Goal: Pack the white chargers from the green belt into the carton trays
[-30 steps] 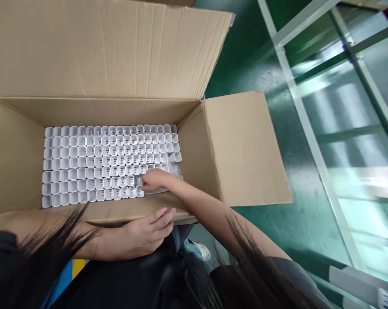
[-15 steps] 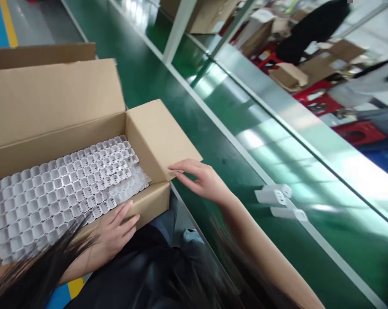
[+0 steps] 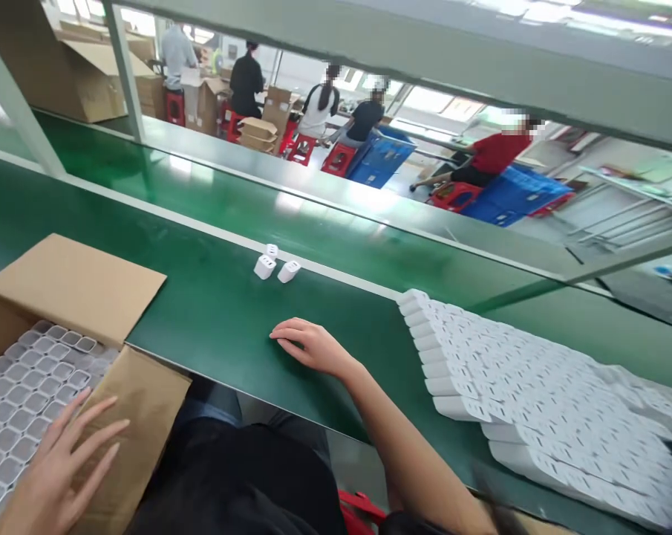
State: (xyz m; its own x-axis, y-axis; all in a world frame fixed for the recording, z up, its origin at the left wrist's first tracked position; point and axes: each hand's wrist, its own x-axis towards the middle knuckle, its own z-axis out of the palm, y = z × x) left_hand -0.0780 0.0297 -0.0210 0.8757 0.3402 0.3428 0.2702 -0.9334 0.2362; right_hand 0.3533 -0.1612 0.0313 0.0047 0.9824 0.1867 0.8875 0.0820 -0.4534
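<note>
My left hand (image 3: 71, 461) lies with spread fingers over the near flap (image 3: 140, 416) of an open cardboard box (image 3: 85, 286), holding nothing. Packed inside the box are rows of white charger housings (image 3: 32, 401), their grey faces upward. Over the green tabletop, my right hand (image 3: 310, 345) is empty, its fingers stretched out and a small gap below them. Just beyond it stand three loose white chargers (image 3: 265, 266) with slots in their ends. To its right, a large block of white chargers (image 3: 536, 394) lies in tight rows on the table.
A pale strip (image 3: 347, 279) runs along the green bench (image 3: 213, 312), with metal posts (image 3: 125, 74) behind it. Across the way, several people sit or stand near red stools (image 3: 338, 158), blue crates (image 3: 383, 157) and cardboard boxes (image 3: 96, 82).
The view has swung to the right, bringing the block of chargers into sight. My right hand has left the box's side flap and is over the tabletop. My left hand stays at the box.
</note>
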